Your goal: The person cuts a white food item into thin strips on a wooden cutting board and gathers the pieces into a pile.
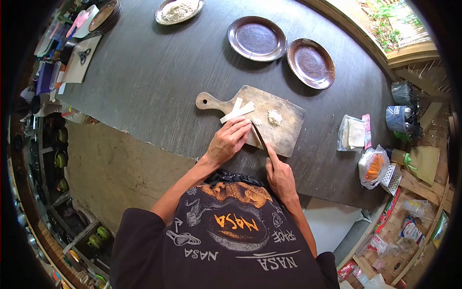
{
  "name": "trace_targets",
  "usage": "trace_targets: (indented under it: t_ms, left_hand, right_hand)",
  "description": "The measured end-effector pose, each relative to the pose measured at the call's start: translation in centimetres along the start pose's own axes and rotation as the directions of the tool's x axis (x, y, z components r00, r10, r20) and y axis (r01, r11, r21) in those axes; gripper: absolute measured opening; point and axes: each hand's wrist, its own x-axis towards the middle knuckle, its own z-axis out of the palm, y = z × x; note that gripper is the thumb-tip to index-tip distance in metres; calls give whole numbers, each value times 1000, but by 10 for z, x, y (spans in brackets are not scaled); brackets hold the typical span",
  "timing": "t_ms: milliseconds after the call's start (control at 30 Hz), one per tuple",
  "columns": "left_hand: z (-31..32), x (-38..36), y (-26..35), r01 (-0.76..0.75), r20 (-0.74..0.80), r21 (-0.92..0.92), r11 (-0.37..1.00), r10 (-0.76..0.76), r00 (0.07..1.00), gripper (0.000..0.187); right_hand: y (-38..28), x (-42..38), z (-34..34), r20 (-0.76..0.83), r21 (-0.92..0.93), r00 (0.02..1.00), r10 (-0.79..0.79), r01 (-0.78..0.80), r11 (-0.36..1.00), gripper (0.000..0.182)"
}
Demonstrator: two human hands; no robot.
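Holding down the pale strips [237, 111] with the fingertips of my left hand [230, 138], I am gripping the knife [260, 136] by its handle in my right hand [281, 178], its blade lying just beside those fingertips. The strips are resting crossed on the cutting board [288, 132], toward its handle side, and a small shredded pile [275, 118] is sitting apart to their right. For even slices, my fingertips should be curling back, my knuckles guiding the blade, and the strokes should be staying short and light. My right hand is working close to the board's near edge, and the edge of the table [159, 82] is running beneath my left forearm. Two brown plates [257, 41] are standing beyond the board, leaving my strokes room.
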Motion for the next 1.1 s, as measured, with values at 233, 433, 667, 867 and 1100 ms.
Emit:
trace_targets:
  t_ms: [233,433,667,867,1100]
  left_hand:
    - [1,-1,3,22,5,-7,1000,-22,1000,30]
    - [2,-2,0,16,2,-20,1000,-16,1000,30]
    - [0,-1,1,22,-2,-16,1000,-22,1000,28]
    - [-3,1,3,26,1,-15,1000,-26,1000,29]
    - [0,-2,-1,10,4,-13,1000,-10,1000,30]
  right_hand:
    - [-7,-5,0,-20,-49,999,25,-26,998,57]
    - [3,-10,-2,22,-68,1000,16,-14,998,64]
    - [-5,1,5,-32,-42,999,-17,16,999,57]
    - [-1,-4,-1,16,-93,1000,21,-19,995,65]
    - [6,-8,2,-2,-29,1000,0,-1,1000,64]
